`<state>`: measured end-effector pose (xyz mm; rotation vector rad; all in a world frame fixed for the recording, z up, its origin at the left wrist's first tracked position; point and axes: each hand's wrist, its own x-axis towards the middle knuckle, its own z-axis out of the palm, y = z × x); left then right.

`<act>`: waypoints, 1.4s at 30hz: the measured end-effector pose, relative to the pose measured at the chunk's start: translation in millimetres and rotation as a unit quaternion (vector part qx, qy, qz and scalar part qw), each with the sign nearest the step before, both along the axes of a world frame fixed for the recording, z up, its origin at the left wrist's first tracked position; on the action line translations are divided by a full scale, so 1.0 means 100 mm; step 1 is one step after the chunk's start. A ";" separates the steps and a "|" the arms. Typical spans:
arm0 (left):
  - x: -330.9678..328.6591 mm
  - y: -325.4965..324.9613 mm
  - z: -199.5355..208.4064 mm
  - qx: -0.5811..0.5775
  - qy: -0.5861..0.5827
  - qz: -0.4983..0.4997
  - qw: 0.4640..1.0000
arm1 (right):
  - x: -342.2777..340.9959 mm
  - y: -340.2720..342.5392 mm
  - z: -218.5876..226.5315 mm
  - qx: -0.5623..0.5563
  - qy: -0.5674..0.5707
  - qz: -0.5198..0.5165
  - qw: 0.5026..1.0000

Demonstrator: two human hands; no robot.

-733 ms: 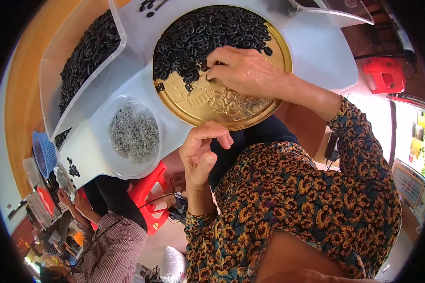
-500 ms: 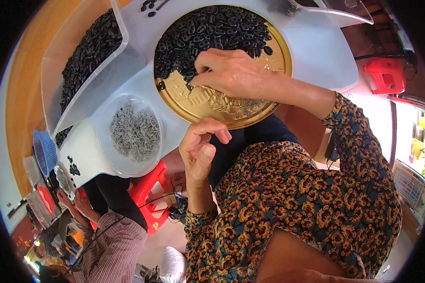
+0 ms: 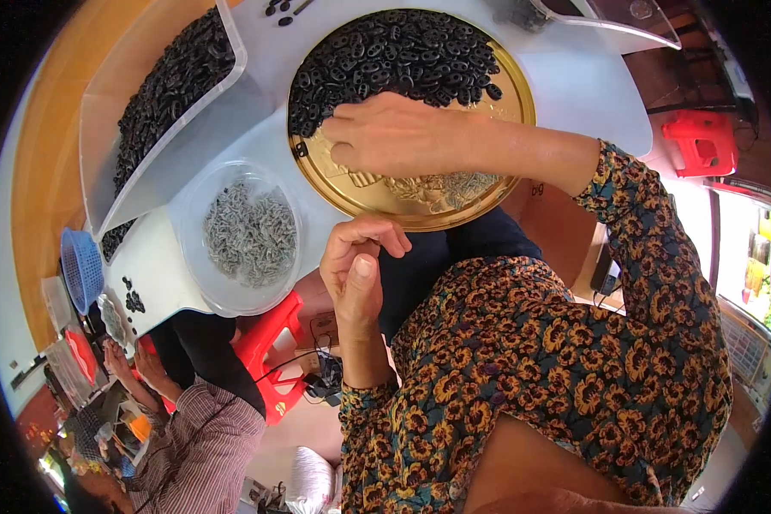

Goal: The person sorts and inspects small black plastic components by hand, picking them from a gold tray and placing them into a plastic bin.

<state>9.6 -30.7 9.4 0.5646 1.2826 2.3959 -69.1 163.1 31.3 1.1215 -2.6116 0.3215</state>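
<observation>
- the black pieces (image 3: 394, 56), small ovals with holes, lie heaped over the far part of a round gold tray (image 3: 324, 176).
- the right hand (image 3: 390, 133) is over the tray at the near edge of that heap, its fingers bent toward the thumb; i cannot tell whether they pinch a piece.
- the right forearm crosses the tray's right rim and, with the hand, covers some of the middle of the tray.
- the left hand (image 3: 355, 270) is just off the tray's near rim, fingers loosely curved and the thumb held away from them.
- thin silver bits (image 3: 467, 187) lie on the tray's near right part.
- just left of the tray, on the white tabletop (image 3: 582, 103), a clear round bowl (image 3: 248, 304) holds grey metal bits (image 3: 250, 236).
- farther left stands a clear bin (image 3: 167, 158) with more black ovals; another bin (image 3: 591, 32) stands at the far right.
- a few loose ovals (image 3: 134, 300) lie at the tabletop's left end, near a blue basket (image 3: 80, 272).
- a co-worker in a striped shirt (image 3: 201, 445) is at the near left, beside a red stool (image 3: 274, 351).
- another red stool (image 3: 698, 141) stands to the right.
</observation>
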 end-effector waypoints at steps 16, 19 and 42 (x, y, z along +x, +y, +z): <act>-0.08 0.25 0.20 -0.171 -0.053 0.169 0.969 | 0.55 0.13 0.24 -0.364 -0.343 -0.106 0.860; -0.01 0.31 0.20 -0.156 -0.060 0.188 0.968 | 0.72 0.10 0.19 -0.392 -0.282 -0.117 0.868; 0.12 0.02 0.03 -0.101 -0.109 0.116 0.982 | 1.10 1.27 0.02 -0.230 -0.123 -0.255 0.931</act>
